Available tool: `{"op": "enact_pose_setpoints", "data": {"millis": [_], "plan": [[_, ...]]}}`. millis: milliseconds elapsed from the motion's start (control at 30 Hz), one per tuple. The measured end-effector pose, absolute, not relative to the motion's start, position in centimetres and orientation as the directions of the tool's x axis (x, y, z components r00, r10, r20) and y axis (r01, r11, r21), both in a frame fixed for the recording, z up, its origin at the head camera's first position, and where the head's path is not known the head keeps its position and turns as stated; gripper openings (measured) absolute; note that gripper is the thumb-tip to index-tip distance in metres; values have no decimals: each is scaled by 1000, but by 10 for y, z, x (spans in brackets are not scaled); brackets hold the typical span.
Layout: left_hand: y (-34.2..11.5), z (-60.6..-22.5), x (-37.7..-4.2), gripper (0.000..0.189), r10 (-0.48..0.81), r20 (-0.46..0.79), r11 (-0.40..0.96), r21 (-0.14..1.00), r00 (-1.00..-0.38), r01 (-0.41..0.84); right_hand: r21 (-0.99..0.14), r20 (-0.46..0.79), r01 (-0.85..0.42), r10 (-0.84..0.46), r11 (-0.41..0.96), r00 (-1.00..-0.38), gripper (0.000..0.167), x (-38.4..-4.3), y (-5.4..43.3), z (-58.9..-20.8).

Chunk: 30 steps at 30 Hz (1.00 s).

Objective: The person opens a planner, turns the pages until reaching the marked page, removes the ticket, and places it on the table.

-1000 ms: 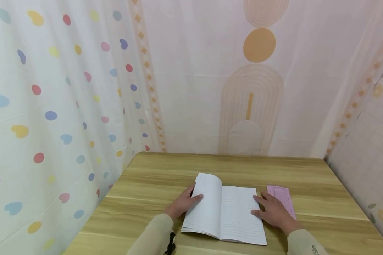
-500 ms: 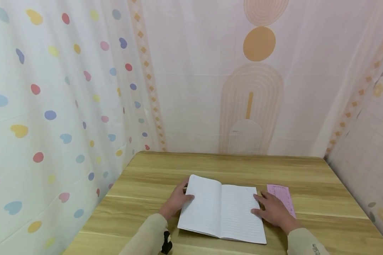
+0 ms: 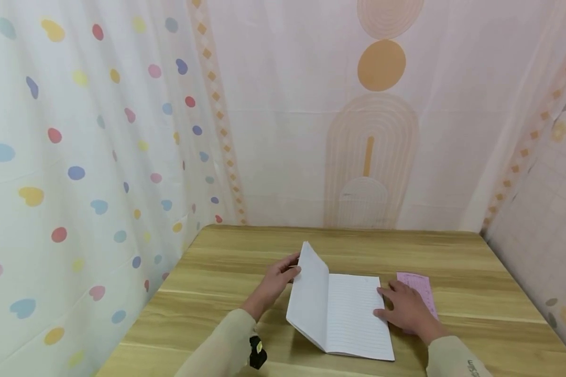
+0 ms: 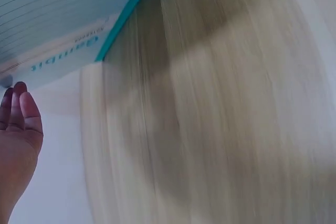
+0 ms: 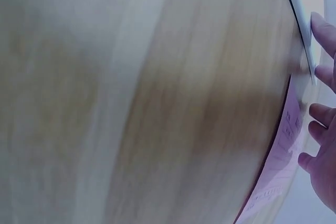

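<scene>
An open notebook with ruled white pages (image 3: 359,317) lies on the wooden table. Its left half (image 3: 308,306) is lifted off the table and tilts up toward the right half. My left hand (image 3: 272,283) pinches the outer edge of that half, thumb on the page side, other fingers behind. In the left wrist view the raised cover (image 4: 50,24) shows teal lettering and a teal edge strip, with the left hand's fingers against it. My right hand (image 3: 405,310) rests at the right page's outer edge, fingers extended, partly over a pink printed slip (image 3: 423,289).
The wood-grain table (image 3: 207,293) stretches to a patterned curtain (image 3: 273,157) at the back. Another curtain with coloured dots (image 3: 89,220) hangs along the left side. A black strap (image 3: 257,353) hangs by the left sleeve.
The left half of the notebook first went down flatter to the left, then rose again, steeper, toward the right. My left hand moved along with it. The right hand stayed nearly still.
</scene>
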State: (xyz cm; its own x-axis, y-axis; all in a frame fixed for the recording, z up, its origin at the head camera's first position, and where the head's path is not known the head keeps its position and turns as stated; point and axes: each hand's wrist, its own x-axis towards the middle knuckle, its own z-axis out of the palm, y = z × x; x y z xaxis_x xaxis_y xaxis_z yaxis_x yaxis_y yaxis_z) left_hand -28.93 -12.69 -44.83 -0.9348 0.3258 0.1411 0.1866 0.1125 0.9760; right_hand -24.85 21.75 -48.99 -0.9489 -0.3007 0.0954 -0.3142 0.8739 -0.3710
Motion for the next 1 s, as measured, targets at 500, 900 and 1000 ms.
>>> {"op": "enact_pose_setpoints", "data": {"millis": [500,900,1000], "plan": [[-80,-462,-272,59,507,32,369,895,-861,251,-379,161,-386,-351,841,-923,62,-245,222,-488],[-55,-497,-262,71,601,-90,783,264,-794,563,-368,180,-347,-300,862,-937,56,-247,233,-485],[-57,-495,-265,73,607,-61,778,251,-792,576,-383,188,-339,-287,859,-939,55,-246,235,-482]]}}
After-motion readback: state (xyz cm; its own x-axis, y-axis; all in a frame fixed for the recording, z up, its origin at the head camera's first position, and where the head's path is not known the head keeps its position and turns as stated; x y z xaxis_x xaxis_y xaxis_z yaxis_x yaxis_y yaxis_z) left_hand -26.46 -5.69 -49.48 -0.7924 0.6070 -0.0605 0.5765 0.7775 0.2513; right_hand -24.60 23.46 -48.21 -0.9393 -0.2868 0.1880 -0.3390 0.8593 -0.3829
